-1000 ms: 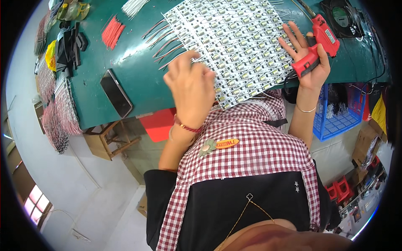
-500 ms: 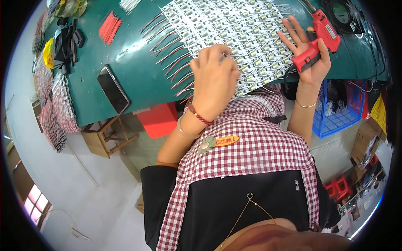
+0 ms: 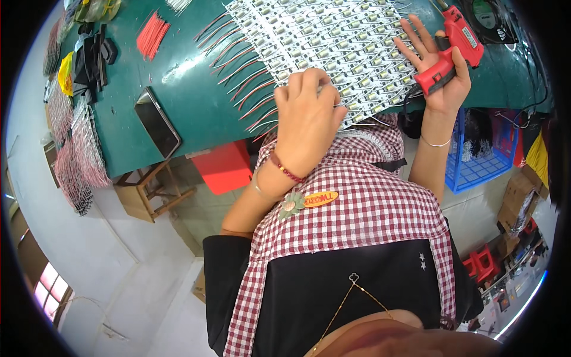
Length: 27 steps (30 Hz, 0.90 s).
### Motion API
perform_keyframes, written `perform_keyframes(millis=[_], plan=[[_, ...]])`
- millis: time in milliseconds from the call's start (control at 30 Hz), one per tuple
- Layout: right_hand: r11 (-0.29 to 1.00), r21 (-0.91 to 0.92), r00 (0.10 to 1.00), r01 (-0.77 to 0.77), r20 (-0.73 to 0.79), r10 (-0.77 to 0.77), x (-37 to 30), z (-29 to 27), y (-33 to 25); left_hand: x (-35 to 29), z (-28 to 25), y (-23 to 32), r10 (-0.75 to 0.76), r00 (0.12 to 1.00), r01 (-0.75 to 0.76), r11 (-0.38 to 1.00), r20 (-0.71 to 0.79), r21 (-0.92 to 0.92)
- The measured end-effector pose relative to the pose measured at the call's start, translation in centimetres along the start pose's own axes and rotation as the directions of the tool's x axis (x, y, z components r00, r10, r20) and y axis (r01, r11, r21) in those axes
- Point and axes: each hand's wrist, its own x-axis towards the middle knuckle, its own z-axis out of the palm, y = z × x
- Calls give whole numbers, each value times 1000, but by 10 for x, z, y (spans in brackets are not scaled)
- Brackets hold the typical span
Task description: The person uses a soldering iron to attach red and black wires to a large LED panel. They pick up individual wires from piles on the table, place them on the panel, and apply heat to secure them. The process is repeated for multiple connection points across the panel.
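Observation:
A sheet of white LED circuit boards (image 3: 333,41) lies on the green table, with red, black and white wires (image 3: 238,77) sticking out along its left side. My left hand (image 3: 309,113) rests on the sheet's near left part, its fingers curled down and close together and the thumb pointing right; the fingertips and whatever they grip are hidden. At the sheet's right edge, my right hand (image 3: 443,89) holds a red soldering gun (image 3: 443,71) between thumb and palm. Its other fingers stretch out beside the boards, and the tool's tip points away from me.
A smartphone (image 3: 157,122) lies near the table's front edge at the left. Beyond it are a bundle of red wires (image 3: 153,35) and dark tools (image 3: 89,65). A round black device (image 3: 491,21) stands at the far right. Below the table are a blue crate (image 3: 482,172) and a red box (image 3: 223,169).
My left hand has shifted slightly right and toward me over the boards, its thumb now standing out more. My right hand keeps hold of the soldering gun in nearly the same place.

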Motion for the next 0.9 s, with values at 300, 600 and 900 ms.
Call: perform_keyframes(millis=[300, 600, 900], plan=[[1000, -27, 1000, 3, 14, -3, 0, 0, -2, -12, 0, -6, -11, 996, 14, 1000, -92, 26], [970, -217, 978, 112, -147, -146, -6, 17, 7, -42, -8, -10, -102, 973, 130, 983, -205, 127], [976, -188, 982, 108, -134, -134, -4, 17, 9, -8, 9, 8, 89, 996, -88, 990, -8, 110]])
